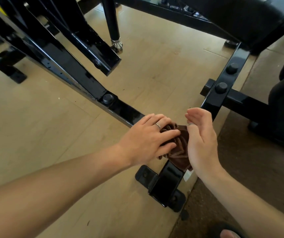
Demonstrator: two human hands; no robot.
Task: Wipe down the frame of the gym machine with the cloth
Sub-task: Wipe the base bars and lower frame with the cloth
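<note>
A brown cloth (179, 148) is held against the low black frame (120, 107) of a gym machine.

At the near right corner the front of a sandalled foot (229, 233) is seen on a dark mat (251, 169). Just beyond, a frame foot (163, 184) is bolted to the pale wooden floor (34, 126). Above it the bunched cloth is pressed onto the frame bar by the left hand (148, 143), whose fingers are curled into the folds; a ring (157, 125) is worn on one finger. The right hand (201, 140) is held open with fingers relaxed, palm facing left, just beside the cloth's right edge. Further off, slanted black bars (86, 48) are seen at the left and a padded seat (249, 19) at the far right.
</note>
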